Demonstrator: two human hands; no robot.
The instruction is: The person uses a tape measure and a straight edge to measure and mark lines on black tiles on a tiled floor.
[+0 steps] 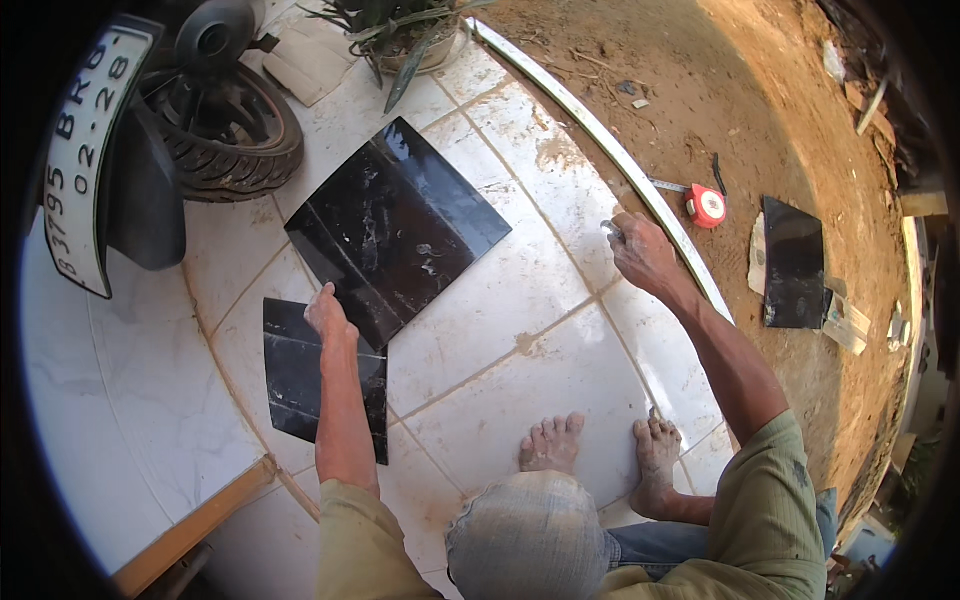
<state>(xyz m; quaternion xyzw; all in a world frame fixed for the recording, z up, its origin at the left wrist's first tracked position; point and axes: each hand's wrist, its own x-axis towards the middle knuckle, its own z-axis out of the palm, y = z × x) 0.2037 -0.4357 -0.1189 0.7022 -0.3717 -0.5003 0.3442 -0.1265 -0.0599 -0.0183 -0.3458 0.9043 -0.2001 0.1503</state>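
under the left hand (328, 312) lies a small black tile (296, 375), flat on the white tiled floor (520, 290); the hand rests with its fingers pressed down near the upper edge of that tile, not wrapped around anything. just beyond the fingertips, and seeming to overlap the small tile's upper right corner, a larger black tile (400, 225) with pale marbled streaks lies turned like a diamond. well apart to the right, the right hand (640, 250) is closed around a small pale thing (610, 229) that pokes out toward the left; it is too small to tell what it is. that hand hovers just beside a long pale strip (600, 140) that runs along the edge of the floor, where the white tiles meet bare brown dirt (760, 90). past the right hand, on the dirt, sits a red tape measure (707, 205) with a short length of tape pulled out, and farther right another black tile (793, 262) lies on top of pale scraps. near the body, between the two forearms, two bare feet (600, 450) stand on the floor and a bent knee in grey cloth (525, 535) shows below them. beyond the left hand, a motorbike's rear tyre (235, 140) and its white number plate (85, 160) stand on the floor, with a potted plant (405, 35) farther off, above the large tile.
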